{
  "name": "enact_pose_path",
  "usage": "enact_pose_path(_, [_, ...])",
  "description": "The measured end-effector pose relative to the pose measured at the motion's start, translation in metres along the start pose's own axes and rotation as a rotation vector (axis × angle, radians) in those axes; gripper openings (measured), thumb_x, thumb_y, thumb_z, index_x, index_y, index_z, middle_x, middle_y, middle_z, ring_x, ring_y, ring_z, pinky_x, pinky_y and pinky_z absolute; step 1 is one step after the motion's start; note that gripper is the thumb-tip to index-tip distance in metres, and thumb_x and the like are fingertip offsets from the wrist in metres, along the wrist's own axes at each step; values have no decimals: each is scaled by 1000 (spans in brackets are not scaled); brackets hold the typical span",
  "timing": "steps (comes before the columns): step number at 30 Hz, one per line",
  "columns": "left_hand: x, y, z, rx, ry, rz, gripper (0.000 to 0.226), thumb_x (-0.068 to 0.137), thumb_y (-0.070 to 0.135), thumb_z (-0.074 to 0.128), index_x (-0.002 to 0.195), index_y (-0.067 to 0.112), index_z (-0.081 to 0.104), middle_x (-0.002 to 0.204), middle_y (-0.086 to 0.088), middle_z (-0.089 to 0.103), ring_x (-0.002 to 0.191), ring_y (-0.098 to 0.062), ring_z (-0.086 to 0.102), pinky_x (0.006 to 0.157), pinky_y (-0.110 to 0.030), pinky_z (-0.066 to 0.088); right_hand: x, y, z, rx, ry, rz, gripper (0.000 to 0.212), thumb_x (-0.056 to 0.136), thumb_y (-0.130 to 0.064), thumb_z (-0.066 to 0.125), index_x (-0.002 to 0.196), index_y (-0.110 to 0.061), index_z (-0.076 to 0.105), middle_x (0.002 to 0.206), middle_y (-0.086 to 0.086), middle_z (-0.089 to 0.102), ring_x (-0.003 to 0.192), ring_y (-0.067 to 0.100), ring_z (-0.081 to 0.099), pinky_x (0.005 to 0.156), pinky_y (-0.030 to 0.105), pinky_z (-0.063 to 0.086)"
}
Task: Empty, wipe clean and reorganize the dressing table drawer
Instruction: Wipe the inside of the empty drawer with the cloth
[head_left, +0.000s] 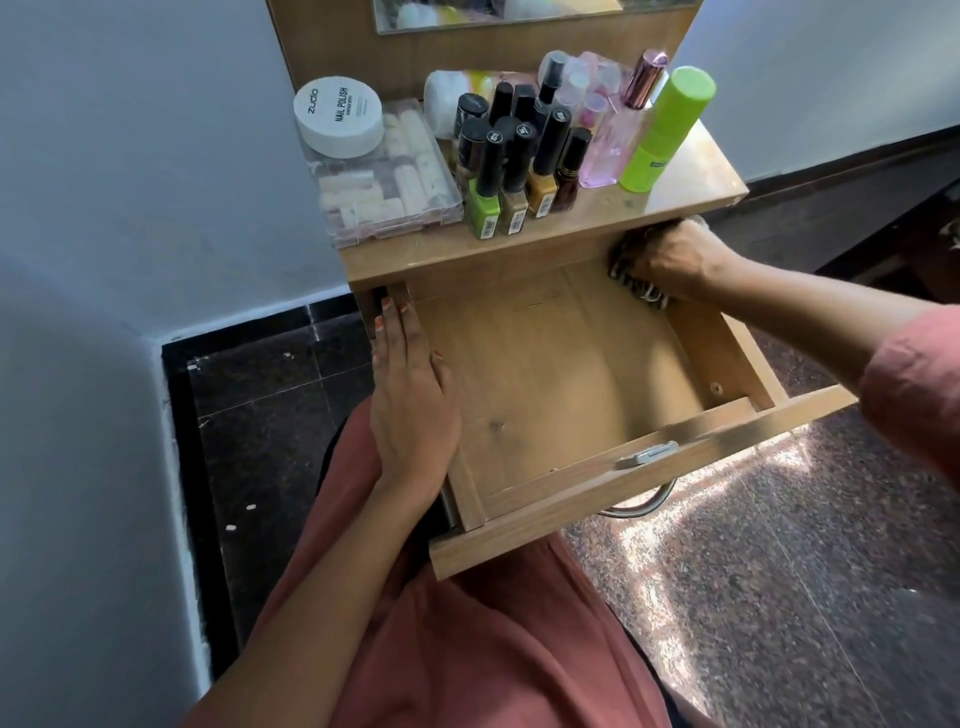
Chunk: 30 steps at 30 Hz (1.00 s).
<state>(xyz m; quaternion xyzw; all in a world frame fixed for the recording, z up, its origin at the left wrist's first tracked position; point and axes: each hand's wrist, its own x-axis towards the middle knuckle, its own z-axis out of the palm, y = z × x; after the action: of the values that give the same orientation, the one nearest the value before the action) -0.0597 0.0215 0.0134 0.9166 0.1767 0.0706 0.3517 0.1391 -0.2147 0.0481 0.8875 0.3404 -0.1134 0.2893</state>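
Right hand (675, 254) clutching striped cloth (647, 295), wiping back corner of empty drawer (561, 364); left hand (410, 405), fingers flat, steadying its side.

Mirror (498, 13), bottom edge only. Pale blue wall (130, 156) left of mirror, more to its right. Black tile strip (249, 415) below-left of mirror. Speckled granite floor (779, 597) below-right, with sunlit patch (649, 551).

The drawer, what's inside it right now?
Only its bare wooden bottom and a dark patterned cloth that the right hand grips in the far right corner. What lies beneath it is hidden.
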Motion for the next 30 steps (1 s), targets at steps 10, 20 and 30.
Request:
enact_pose_path(10, [-2,1,-3,93,12,25,51,99,17,29,146,12,12,156,-6,8,144,-19,6,118,-35,9,-63,-11,24,-191,-40,-245,27,80,-2,42,83,-9,68,92,1,70,83,22,67,68,28,52])
enact_pose_path(20, [-6,5,-8,53,-36,4,51,99,18,29,147,14,11,156,-4,6,143,-19,7,116,-42,23,-99,-32,30,-189,-251,-247,33,92,-12,31,104,-15,62,111,-2,66,103,15,62,92,31,48])
enact_pose_path(30, [-4,4,-7,23,-26,0,52,98,17,31,146,13,12,156,-4,7,143,-19,9,114,-43,28,-44,-25,0,69,-29,51,43,90,-21,28,98,2,64,103,22,62,102,31,57,85,32,40])
